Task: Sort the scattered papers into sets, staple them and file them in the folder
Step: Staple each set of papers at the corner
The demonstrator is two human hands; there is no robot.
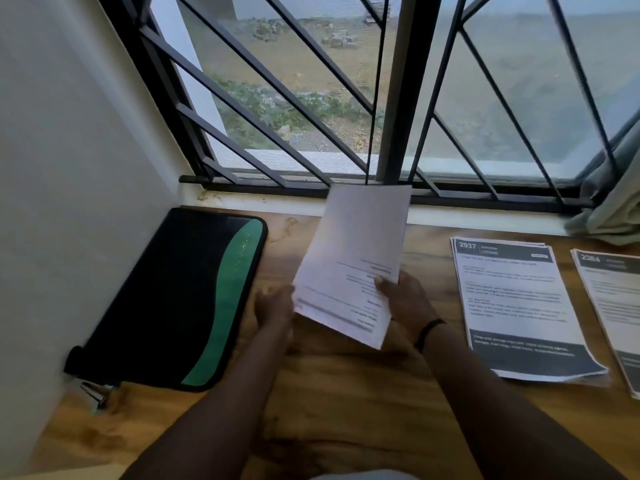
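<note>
1. The right hand (403, 301) has its thumb lying across the printed face of a held white printed paper sheet (349, 261), and the remaining fingers are hidden behind the sheet's right edge.
2. A thin black band circles the right wrist, just below that grip.
3. The left hand (275, 308) meets the same sheet's lower left edge; its fingers look blurred, so whether they pinch or merely touch cannot be told.
4. Both bare forearms rise from the bottom of the view and converge toward the grip.
</note>
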